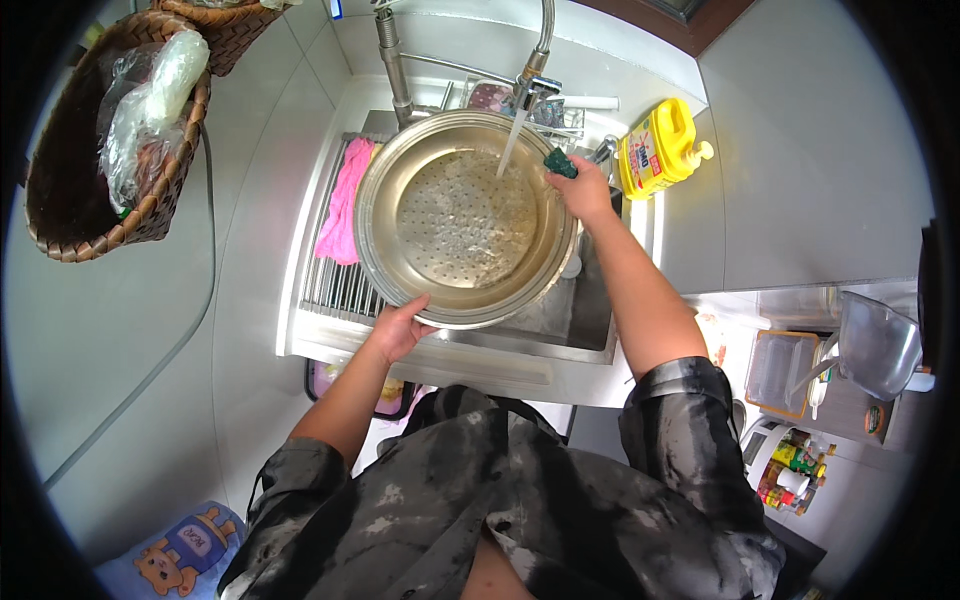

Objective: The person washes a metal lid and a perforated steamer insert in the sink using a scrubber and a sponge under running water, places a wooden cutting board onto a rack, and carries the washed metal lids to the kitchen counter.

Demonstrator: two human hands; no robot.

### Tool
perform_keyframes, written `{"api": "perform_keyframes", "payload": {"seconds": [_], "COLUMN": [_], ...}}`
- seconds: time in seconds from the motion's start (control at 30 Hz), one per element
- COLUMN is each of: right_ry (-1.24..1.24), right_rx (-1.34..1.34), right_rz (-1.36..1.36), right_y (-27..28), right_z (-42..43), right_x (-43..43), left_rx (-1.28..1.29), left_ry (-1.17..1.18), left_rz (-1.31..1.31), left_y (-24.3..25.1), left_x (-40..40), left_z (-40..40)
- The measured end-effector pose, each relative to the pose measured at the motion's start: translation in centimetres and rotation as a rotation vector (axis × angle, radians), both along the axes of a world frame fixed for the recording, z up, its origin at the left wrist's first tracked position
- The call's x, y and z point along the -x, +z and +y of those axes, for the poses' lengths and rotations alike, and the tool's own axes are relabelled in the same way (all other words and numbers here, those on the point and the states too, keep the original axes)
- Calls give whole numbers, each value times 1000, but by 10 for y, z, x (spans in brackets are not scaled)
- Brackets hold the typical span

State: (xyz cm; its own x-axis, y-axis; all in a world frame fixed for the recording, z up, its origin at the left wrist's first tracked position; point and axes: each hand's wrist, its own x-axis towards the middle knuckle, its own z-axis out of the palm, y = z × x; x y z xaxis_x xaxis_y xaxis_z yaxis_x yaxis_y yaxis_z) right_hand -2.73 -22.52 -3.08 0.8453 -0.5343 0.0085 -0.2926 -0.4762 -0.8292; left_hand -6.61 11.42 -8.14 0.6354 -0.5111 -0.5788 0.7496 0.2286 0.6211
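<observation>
A round metal steamer pan with a perforated bottom is held tilted over the sink. Its near left rim is gripped by my left hand, thumb on the inner side. At the far right rim, my right hand pinches a dark green scouring pad against the metal. From the faucet a stream of water runs into the pan. Water lies over the perforated bottom. Whether the right fingers also support the pan from beneath is hidden.
A pink cloth hangs on the roll-up drying rack left of the pan. Beyond my right hand stands a yellow OMO bottle. Behind the pan is a wire caddy. A woven basket holding plastic bags is at the upper left.
</observation>
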Motion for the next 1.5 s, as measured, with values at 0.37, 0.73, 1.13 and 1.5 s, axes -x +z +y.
{"api": "perform_keyframes", "payload": {"seconds": [0.37,0.73,1.13,1.5], "right_ry": [294,710,523,529], "right_rx": [290,337,398,614], "right_rz": [167,49,-395,-433], "right_y": [58,61,-13,-14], "right_z": [-63,-9,89,43], "right_x": [-19,-44,-22,-41], "left_rx": [-586,-408,-421,-668], "left_ry": [-4,-623,-524,-574], "left_rz": [-498,-622,-686,-1008], "left_y": [14,70,37,34], "left_x": [-66,-123,-126,-122], "left_z": [-12,-107,-112,-120]}}
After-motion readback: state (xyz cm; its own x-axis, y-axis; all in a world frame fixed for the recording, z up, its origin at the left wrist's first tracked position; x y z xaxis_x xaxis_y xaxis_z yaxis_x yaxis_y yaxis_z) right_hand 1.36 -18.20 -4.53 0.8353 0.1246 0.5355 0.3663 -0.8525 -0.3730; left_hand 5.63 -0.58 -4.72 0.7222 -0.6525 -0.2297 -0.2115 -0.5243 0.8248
